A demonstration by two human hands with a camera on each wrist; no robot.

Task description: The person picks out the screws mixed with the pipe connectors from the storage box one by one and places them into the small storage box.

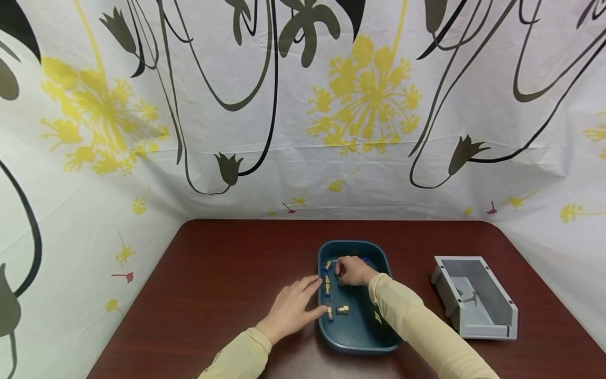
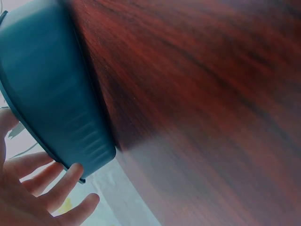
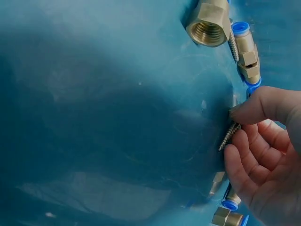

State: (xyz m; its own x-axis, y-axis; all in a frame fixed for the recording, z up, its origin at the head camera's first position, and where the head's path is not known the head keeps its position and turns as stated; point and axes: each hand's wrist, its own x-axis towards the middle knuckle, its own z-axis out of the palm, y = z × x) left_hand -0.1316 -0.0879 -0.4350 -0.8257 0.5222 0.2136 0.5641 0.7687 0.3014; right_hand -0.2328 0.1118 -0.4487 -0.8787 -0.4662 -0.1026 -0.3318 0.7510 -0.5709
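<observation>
Inside the dark teal tray (image 1: 356, 349), my right hand (image 1: 355, 271) reaches toward the far part. In the right wrist view its thumb and curled fingers pinch a small threaded screw (image 3: 229, 134), whose pointed tip sticks out. Brass pneumatic fittings with blue collars, such as one fitting (image 1: 343, 309), lie around the tray's left side. Another screw (image 3: 233, 45) lies between two of them. My left hand (image 1: 292, 308) has its fingers spread at the tray's left rim, fingertips resting along the edge (image 2: 28, 129).
A grey open-topped bin (image 1: 510, 321) stands right of the tray, with a few small metal screws (image 1: 471, 298) inside. The dark red-brown wooden table (image 1: 236, 273) meets a patterned cloth (image 1: 284, 131) at its back and sides.
</observation>
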